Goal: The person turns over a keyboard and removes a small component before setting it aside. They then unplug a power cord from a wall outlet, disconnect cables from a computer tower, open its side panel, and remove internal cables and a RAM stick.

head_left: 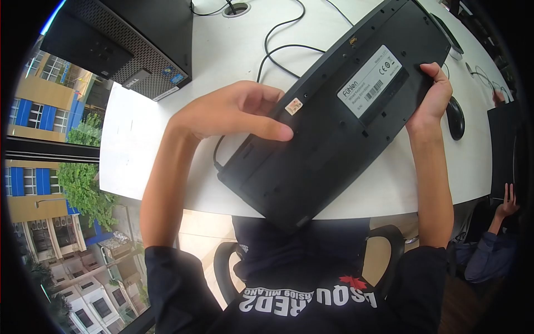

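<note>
A black wired keyboard (328, 145) is tilted up over the desk's front edge, its underside facing me. On that underside are a white Fuhlen label (369, 82) and a small pale sticker (293, 106). My left hand (239, 111) grips the keyboard's left long edge, thumb flat on the back and the other fingers curled behind it, partly hidden. At the right long edge my right hand (431, 100) holds on, its thumb on the back and its other fingers out of sight behind. The keyboard's cable (218, 153) leaves near the lower left corner.
A black Dell computer tower (139, 50) stands on the white desk (222, 192) at upper left. Black cables (267, 47) run across the back. A black mouse (455, 118) lies right of my right hand. Another person's hand (507, 201) shows at far right. Windows line the left.
</note>
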The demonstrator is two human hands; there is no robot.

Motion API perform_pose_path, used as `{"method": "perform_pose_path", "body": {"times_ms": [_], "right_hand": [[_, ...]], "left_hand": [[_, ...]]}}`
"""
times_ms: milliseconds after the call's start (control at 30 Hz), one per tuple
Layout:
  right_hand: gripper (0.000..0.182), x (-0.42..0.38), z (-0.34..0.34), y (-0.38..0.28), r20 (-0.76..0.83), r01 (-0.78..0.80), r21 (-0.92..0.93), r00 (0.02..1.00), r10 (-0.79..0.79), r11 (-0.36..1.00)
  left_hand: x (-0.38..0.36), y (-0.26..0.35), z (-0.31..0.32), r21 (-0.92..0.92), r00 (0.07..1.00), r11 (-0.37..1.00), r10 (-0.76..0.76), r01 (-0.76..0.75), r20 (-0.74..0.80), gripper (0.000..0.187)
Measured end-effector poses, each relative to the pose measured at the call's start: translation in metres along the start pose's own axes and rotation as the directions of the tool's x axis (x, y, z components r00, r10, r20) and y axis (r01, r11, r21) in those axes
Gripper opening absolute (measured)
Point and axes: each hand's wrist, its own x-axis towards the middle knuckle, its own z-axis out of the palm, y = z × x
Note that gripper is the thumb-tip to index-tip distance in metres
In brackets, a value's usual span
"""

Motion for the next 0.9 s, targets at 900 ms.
{"method": "perform_pose_path", "body": {"times_ms": [900], "right_hand": [[0.022, -0.029, -0.007, -0.021, -0.063, 0.224, 0.188, 0.974, -0.216, 0.956]], "left_hand": [[-0.003, 0.02, 0.039, 0.929, 0.368, 0.364, 0.875, -0.068, -0.316, 0.027]]}}
